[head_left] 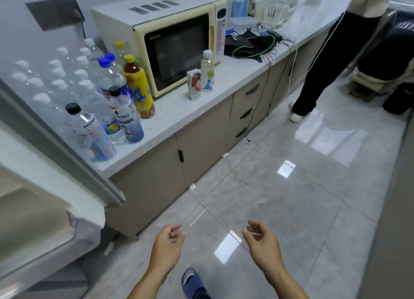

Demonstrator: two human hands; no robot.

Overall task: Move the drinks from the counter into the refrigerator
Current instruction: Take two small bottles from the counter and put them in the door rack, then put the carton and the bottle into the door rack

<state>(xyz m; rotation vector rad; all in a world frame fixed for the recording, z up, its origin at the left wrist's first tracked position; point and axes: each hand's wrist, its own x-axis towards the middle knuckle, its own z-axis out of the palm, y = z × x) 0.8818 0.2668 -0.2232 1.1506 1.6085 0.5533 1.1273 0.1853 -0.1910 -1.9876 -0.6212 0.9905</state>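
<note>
Drinks stand on the white counter (179, 110): a yellow tea bottle (139, 90), two black-capped bottles (89, 132) (125, 117), blue-capped water bottles (112, 79), a pack of clear water bottles (56, 81), a small carton (194, 84) and a pale bottle (207, 72) in front of the microwave. The refrigerator (33, 209) stands at the left with its door edge (62, 146) in front of the counter. My left hand (168, 242) and my right hand (262, 242) hang low over the floor, fingers loosely curled, holding nothing.
A cream microwave (170, 43) sits on the counter. Cables and black gear (253, 43) lie further right, beside a white rack (275, 9). Another person (331, 52) stands at the counter's far end. Grey tiled floor (291, 175) spreads ahead; my blue slipper (192, 280) shows below.
</note>
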